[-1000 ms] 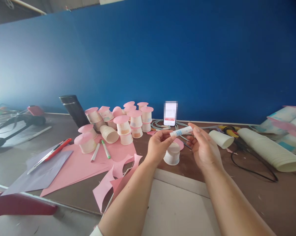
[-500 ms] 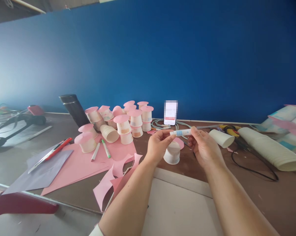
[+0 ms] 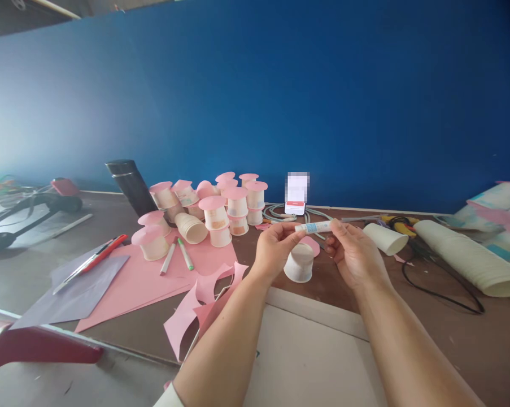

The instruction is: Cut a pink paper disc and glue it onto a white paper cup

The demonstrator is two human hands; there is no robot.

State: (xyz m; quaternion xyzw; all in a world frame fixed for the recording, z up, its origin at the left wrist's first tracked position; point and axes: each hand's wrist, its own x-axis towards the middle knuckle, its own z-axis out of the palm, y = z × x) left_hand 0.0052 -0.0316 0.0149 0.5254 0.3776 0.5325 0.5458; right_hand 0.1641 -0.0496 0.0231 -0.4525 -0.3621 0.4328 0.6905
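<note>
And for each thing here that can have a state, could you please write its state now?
Left hand: pinching the tube's left end
Right hand: pinching its right end
Tube: held roughly level; cap state unclear
Near cup: upside down
Phone: propped up, screen lit
Flask: closed
Green marker: lying down
Lone cup: on its side
Long cup stack: nested, on its side

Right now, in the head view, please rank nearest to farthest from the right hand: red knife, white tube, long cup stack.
1. White tube: held in the right hand.
2. Long cup stack: off to that hand's right.
3. Red knife: far left, on lavender paper.
</note>
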